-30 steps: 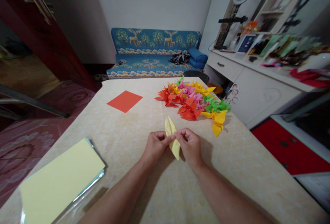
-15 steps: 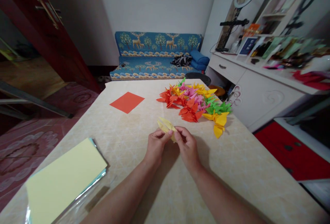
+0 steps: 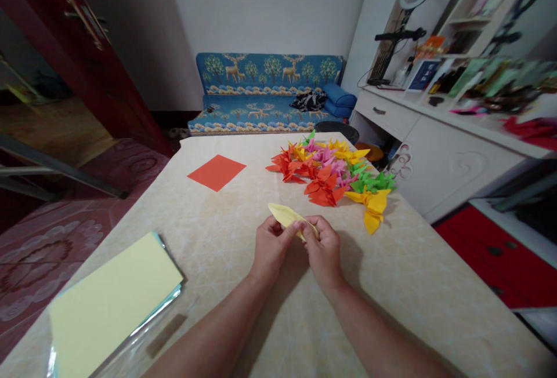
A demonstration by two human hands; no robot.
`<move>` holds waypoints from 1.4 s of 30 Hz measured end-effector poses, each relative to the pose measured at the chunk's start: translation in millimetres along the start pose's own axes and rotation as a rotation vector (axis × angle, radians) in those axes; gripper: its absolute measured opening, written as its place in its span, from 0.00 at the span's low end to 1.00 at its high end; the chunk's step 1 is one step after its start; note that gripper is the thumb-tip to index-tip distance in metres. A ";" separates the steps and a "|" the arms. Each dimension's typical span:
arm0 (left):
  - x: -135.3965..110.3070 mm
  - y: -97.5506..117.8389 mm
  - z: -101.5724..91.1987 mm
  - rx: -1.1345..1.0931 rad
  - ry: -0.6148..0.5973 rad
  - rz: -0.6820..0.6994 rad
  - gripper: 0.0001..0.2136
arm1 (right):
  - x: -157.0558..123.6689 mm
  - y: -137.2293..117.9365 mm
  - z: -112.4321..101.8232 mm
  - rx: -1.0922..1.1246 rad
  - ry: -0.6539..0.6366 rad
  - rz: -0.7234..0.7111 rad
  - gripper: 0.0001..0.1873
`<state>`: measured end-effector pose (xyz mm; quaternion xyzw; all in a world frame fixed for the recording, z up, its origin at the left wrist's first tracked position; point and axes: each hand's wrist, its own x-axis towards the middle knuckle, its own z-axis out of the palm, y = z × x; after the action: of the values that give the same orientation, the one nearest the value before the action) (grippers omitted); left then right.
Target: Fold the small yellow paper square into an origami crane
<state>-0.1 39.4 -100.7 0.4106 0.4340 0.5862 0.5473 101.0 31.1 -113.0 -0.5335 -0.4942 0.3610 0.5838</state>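
A pale yellow folded paper piece (image 3: pixel 285 216) is pinched between both my hands just above the beige table (image 3: pixel 217 221). My left hand (image 3: pixel 270 248) grips its middle with thumb and fingers closed. My right hand (image 3: pixel 325 249) pinches its right end, fingers curled. The paper's pointed tip sticks out to the upper left. A heap of folded paper cranes (image 3: pixel 333 175) in orange, pink, green and yellow lies just beyond my hands.
A flat orange paper square (image 3: pixel 216 171) lies at the far left of the table. A stack of coloured sheets with a yellow one on top (image 3: pixel 114 302) sits at the near left. A white cabinet (image 3: pixel 439 152) stands right, a blue sofa (image 3: pixel 265 94) behind.
The yellow paper piece has turned from standing upright between my hands to lying nearly flat, tip pointing upper left. My hands stayed close together in the same spot.
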 end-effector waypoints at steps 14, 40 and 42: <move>1.9 2.3 -6.2 -0.010 0.099 -0.032 0.15 | -5.1 1.9 0.5 -0.044 -0.143 0.013 0.10; 2.8 -3.9 -14.4 0.072 -0.054 -0.051 0.11 | 0.2 7.9 -6.2 0.034 -0.132 0.000 0.11; 3.2 -3.5 -14.2 0.076 -0.039 -0.050 0.11 | 1.1 8.7 -6.5 0.014 -0.102 -0.024 0.09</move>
<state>-12.9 41.9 -108.1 0.4312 0.4554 0.5473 0.5542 108.4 31.9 -120.9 -0.5045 -0.5271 0.3841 0.5657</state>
